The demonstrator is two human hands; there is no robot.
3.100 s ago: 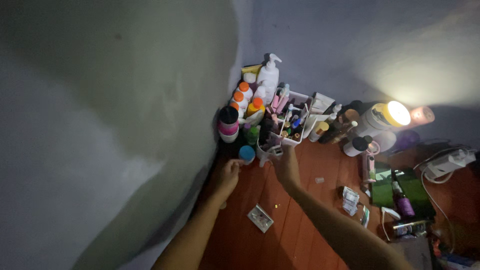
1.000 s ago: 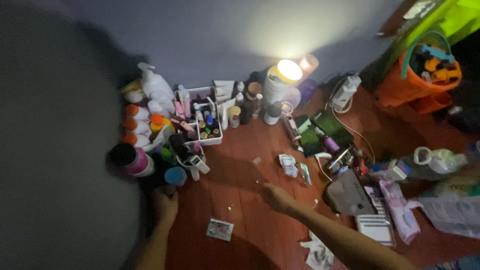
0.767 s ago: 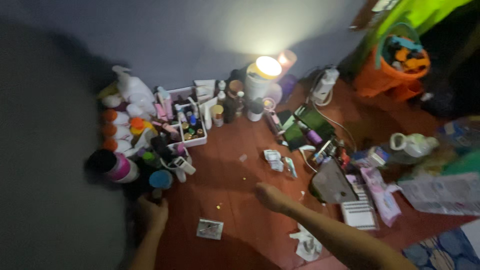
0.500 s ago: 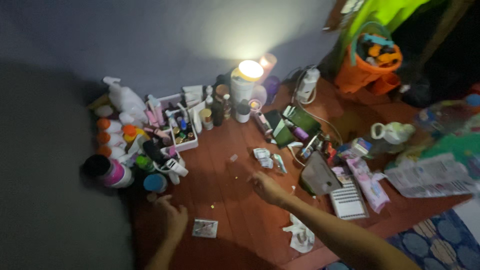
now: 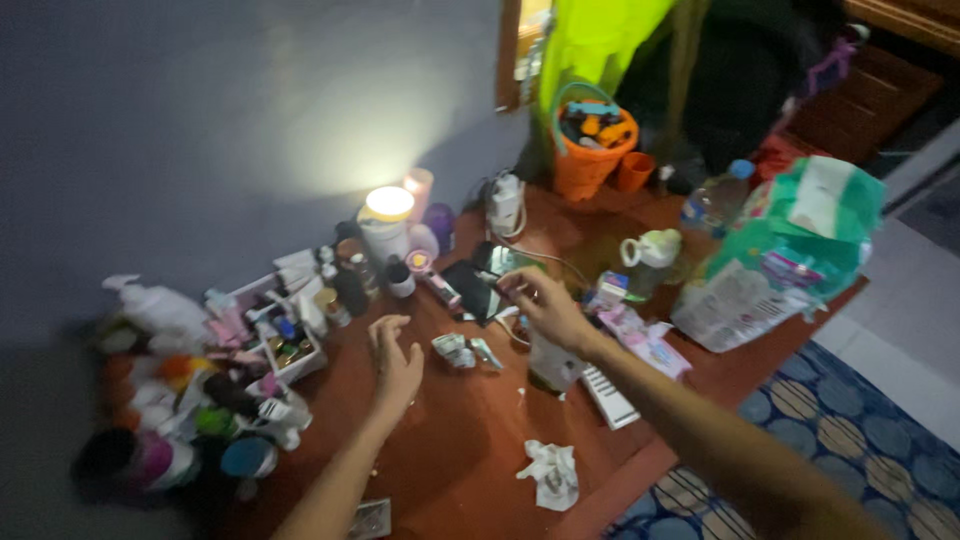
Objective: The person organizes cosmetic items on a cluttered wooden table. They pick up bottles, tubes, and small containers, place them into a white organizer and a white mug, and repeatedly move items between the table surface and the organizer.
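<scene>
The view is dim and blurred, so much of what we see on the floor (image 5: 470, 460) is hard to name. Our right hand (image 5: 545, 305) reaches over a dark flat thing (image 5: 470, 290) and a tangle of small items; its fingers are curled at something there, but we cannot tell whether they grip it or only touch it, nor which way it points. Our left hand (image 5: 395, 360) hovers with fingers loosely spread and nothing in it, just left of a crumpled packet (image 5: 455, 350). The dark flat thing lies between the two hands, its long axis running from near left to far right. A white tray (image 5: 290, 350) by the wall holds upright small bottles and tubes, too blurred to count. At the left edge a cluster of bottles (image 5: 170, 400) is partly cut off and smeared. An orange bucket (image 5: 590, 160) in the corner is filled with coloured pieces that we cannot make out. A lit lamp (image 5: 388, 205) stands by the wall. A white crumpled tissue (image 5: 548, 475) lies near the carpet (image 5: 850, 420), and a green-and-white bag (image 5: 790, 250) sits at the right.
</scene>
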